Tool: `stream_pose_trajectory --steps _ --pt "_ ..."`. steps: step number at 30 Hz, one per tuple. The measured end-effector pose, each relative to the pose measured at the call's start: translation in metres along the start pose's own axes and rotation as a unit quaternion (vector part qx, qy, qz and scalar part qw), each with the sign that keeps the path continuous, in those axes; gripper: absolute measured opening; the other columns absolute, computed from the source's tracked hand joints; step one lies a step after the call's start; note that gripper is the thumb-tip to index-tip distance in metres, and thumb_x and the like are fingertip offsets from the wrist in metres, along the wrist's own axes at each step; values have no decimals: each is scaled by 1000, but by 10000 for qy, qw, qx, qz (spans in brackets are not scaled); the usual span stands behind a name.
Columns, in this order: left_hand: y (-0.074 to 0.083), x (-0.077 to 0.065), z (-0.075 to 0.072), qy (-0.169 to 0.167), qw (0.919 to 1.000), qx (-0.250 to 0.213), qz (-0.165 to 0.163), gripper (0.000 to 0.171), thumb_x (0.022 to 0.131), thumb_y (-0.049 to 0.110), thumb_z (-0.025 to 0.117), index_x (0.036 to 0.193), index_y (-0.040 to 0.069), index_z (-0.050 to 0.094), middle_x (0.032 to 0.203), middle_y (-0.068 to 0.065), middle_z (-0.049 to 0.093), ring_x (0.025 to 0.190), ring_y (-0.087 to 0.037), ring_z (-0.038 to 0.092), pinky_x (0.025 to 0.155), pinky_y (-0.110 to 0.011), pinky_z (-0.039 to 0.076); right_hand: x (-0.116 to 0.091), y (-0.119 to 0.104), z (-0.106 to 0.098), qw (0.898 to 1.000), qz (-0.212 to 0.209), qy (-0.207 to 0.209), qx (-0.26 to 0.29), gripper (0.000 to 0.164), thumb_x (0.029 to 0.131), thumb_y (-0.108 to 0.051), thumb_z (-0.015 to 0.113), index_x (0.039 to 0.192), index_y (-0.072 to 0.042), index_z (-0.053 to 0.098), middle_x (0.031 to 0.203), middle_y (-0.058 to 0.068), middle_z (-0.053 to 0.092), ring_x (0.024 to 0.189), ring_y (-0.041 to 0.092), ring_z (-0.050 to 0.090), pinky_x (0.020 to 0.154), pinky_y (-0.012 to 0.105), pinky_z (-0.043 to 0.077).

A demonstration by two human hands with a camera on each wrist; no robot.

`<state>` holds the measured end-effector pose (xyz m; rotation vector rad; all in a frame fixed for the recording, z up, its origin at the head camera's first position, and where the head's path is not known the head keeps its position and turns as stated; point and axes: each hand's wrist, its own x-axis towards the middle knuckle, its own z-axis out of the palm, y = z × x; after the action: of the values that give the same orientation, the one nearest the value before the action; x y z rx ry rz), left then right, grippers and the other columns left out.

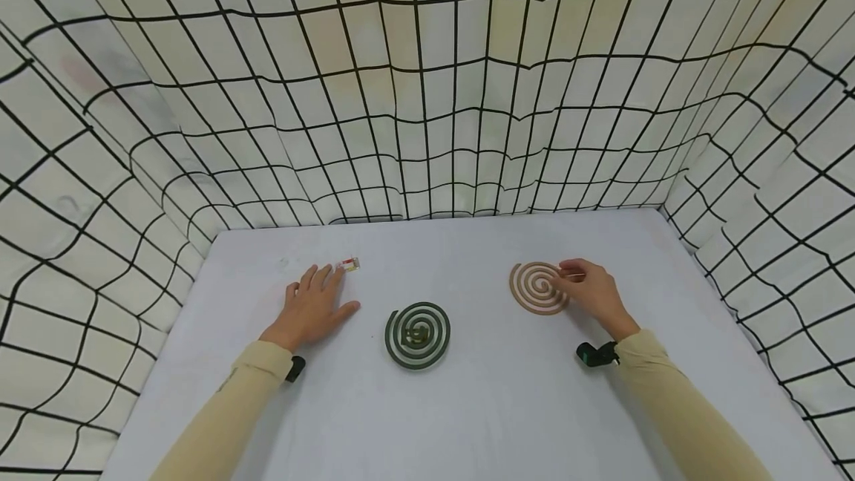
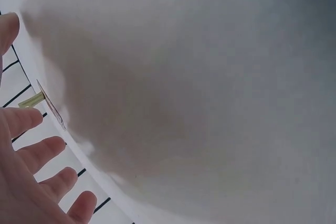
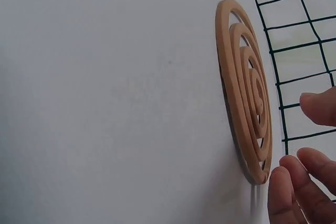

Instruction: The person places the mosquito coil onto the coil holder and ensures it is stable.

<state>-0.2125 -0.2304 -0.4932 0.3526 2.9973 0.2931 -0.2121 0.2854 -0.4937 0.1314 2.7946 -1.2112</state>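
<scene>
A brown mosquito coil (image 1: pixel 532 295) lies at the right on the white table. My right hand (image 1: pixel 594 294) is at its right edge; in the right wrist view the fingertips (image 3: pixel 281 182) are close beside the rim of the brown coil (image 3: pixel 227 51), with the thumb apart from them. Whether they touch it is unclear. At the left, my left hand (image 1: pixel 314 308) has its fingers spread over the table. Its index fingertip is by a small white, red and yellow piece (image 1: pixel 350 264), partly covered. Between the hands sits a dark green mosquito coil (image 1: pixel 446 332), a small dark shape at its centre.
A white table (image 1: pixel 467 421) spreads under everything. Black netting (image 1: pixel 454 125) over pale walls rises at the back and both sides. Dark devices (image 1: pixel 596 354) are strapped at both wrists, beside the beige sleeves (image 1: pixel 675 399).
</scene>
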Motion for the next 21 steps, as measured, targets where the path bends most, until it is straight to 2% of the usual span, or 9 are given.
stream_pose_trajectory --steps 5,13,21 --pt "-1 2 -1 -62 9998 167 22 81 103 54 55 161 3 31 164 -28 33 154 -53 22 113 -73 27 0 5 -3 9997 21 49 -218 59 97 -37 71 141 -1 57 134 21 66 124 37 64 94 45 55" --pt "1 2 -4 -166 9997 172 3 78 103 52 55 159 2 35 164 -28 34 154 -54 24 114 -74 27 -1 9 -4 9986 222 -162 -454 64 94 -37 74 140 4 56 133 26 65 120 40 62 96 50 53" --pt "0 6 0 -212 9998 64 -16 80 103 53 54 160 2 32 165 -28 33 154 -53 24 114 -73 26 -2 9 -3 9979 262 -305 -517 66 90 -40 79 136 3 59 133 26 64 118 37 61 93 46 53"
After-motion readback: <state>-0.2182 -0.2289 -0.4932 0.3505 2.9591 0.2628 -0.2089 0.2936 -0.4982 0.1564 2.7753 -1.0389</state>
